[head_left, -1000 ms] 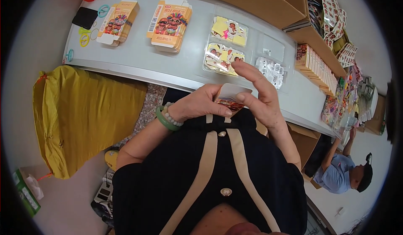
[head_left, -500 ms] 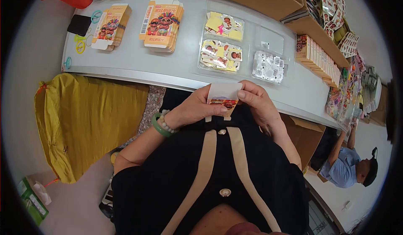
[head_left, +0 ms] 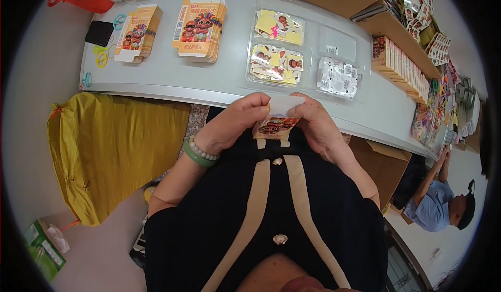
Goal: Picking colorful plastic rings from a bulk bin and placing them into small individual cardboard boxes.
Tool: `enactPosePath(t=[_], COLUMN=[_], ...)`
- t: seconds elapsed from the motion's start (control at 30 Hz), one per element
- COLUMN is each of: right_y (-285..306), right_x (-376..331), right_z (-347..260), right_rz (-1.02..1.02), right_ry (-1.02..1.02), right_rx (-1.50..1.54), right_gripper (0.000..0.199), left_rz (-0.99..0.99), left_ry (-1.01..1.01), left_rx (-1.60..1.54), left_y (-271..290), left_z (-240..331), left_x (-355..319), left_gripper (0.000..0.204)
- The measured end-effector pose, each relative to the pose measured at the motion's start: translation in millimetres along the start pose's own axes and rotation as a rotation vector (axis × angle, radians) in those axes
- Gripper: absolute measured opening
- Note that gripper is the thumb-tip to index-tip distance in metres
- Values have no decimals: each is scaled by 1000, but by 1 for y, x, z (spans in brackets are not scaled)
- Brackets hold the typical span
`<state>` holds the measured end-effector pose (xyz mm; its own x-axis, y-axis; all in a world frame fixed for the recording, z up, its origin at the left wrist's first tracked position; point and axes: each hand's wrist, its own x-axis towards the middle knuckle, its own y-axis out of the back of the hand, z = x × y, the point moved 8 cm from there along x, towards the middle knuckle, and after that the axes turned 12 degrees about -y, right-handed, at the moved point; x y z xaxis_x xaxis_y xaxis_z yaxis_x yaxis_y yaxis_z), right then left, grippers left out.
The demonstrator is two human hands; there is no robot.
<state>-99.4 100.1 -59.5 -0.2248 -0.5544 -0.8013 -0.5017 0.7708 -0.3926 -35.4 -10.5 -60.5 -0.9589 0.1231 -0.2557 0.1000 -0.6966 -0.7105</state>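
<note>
**Pale worktable behind, 1 small carton gripped at its near edge**

From my end I see the carton held in front of the dark clothing, its white flap raised. The left hand is closed on the carton's left side, thumb against the flap's edge; the right hand grips the right side, thumb by the opening. I cannot tell whether the carton's base rests on the lap.

My worry is the thin board: uneven thumb pressure could crease the flap or skew the opening, and if either grip loosened, the carton could drop.

Just beyond, a clear tray with 4 compartments carries picture cards and white packets; a forward swing of the knuckles could jog it. To the left, 2 carton stacks lie unevenly layered, so I judge a bump could make them slide. On the right, a row of cartons runs along a cardboard box. Farther right, a co-worker in blue is well apart.
</note>
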Motion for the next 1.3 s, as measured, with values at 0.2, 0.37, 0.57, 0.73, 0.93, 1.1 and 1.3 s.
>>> enactPosePath(t=[0.2,0.37,0.57,0.73,0.93,1.1,1.3], right_y=[-11,-17,-34,-33,-28,-24,-24], right_x=[2,-8,-33,-26,-10,-6,-6], right_z=[-7,-30,-44,-48,-36,-35,-41], right_rz=[-5,6,-1,14,-76,-41,173], right_ry=[135,510,784,754,293,172,258], right_rx=[-235,-581,-1085,-994,-707,-532,-784], right_gripper=[33,31,28,24,16,17,11], left_rz=[68,161,-42,-51,-140,-66,-134], left_ry=[-86,-51,-34,-12,36,-18,-139], left_rx=[404,335,261,298,269,188,599], left_y=[12,21,24,19,19,19,18], left_z=[18,21,15,20,16,21,33], left_x=[7,9,4,7,7,6,13], left_gripper=[16,18,29,27,25,24,24])
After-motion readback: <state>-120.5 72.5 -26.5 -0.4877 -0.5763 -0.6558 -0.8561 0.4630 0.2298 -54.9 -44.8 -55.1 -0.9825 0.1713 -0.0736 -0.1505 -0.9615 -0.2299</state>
